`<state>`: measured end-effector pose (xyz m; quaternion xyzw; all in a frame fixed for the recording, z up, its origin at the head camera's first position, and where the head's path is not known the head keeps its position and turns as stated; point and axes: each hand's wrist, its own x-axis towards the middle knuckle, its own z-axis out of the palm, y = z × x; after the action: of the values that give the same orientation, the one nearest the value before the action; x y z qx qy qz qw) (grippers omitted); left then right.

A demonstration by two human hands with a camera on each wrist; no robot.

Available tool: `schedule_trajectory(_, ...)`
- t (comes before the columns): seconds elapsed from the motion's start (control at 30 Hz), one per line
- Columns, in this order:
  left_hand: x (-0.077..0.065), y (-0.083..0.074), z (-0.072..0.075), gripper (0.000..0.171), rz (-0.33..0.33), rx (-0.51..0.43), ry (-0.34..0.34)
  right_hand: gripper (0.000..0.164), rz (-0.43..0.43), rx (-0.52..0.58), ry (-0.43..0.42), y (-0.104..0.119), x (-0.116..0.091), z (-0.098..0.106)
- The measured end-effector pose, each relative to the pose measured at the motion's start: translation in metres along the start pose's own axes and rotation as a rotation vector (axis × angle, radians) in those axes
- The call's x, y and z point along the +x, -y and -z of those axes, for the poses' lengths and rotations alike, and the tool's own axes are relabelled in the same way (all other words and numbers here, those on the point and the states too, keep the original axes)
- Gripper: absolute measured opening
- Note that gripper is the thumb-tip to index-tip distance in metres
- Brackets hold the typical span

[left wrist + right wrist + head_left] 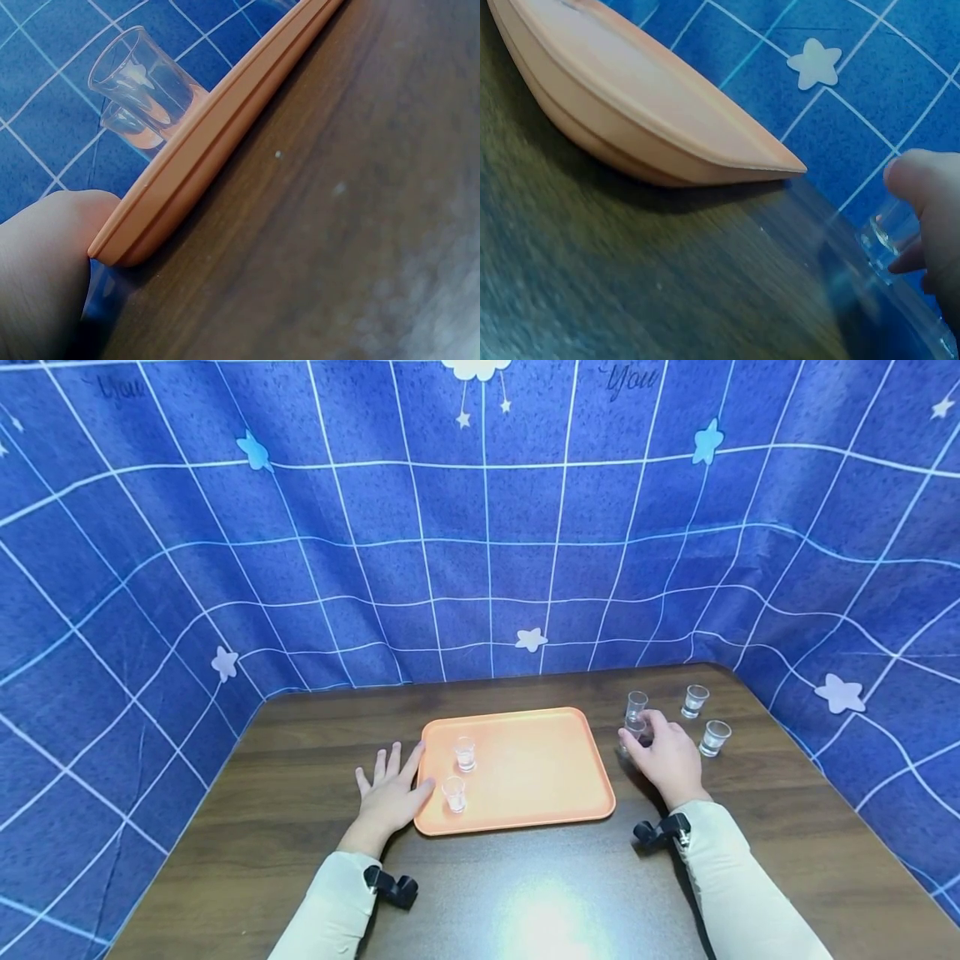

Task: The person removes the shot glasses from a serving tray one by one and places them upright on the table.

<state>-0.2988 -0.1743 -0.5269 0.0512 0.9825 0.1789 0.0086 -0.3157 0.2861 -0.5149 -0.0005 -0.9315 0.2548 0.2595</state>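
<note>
My left hand (386, 802) lies spread at the left end of the orange tray (532, 768), its thumb and forefinger touching the rim. Inside that end of the tray stand two clear shot glasses, a farther one (465, 754) and a nearer one (453, 795). To the right of the tray, my right hand (670, 762) pinches a shot glass (634, 726) between thumb and fingers, which partly cover it. Just behind it stands another shot glass (637, 702). In the right wrist view, the thumb (922, 176) is beside a clear glass (881, 232).
Two more shot glasses, one farther back (695, 701) and one nearer (715, 738), stand right of my right hand. The dark wooden table (315, 735) extends around the tray. A blue curtain (480, 568) with white lines and stars hangs behind and along both sides.
</note>
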Motion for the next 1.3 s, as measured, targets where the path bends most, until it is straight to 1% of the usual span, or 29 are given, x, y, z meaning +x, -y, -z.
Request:
schedule_trajectory(0.23, -0.0014, -0.0014, 0.0016, 0.073, 0.0, 0.001, 0.002, 0.047, -0.025, -0.067, 0.009, -0.0041, -0.0001, 0.0044)
schedule_trajectory(0.4, -0.0013, -0.0019, 0.0018, 0.073, 0.003, 0.005, 0.01, 0.047, -0.054, -0.078, 0.026, -0.0064, -0.0001, 0.0053)
schedule_trajectory(0.73, -0.0015, -0.0031, 0.0031, 0.073, 0.003, 0.005, 0.005, 0.051, -0.141, -0.101, 0.009, -0.0083, 0.0001, 0.0077)
schedule_trajectory(1.03, -0.0023, -0.0047, 0.0044, 0.072, 0.002, 0.003, -0.001, 0.047, -0.161, -0.11, 0.005, -0.0101, -0.0006, 0.0075)
schedule_trajectory(1.3, -0.0021, -0.0045, 0.0046, 0.072, 0.007, 0.006, 0.009, 0.045, -0.162, -0.104, 0.022, -0.0095, -0.0021, 0.0097)
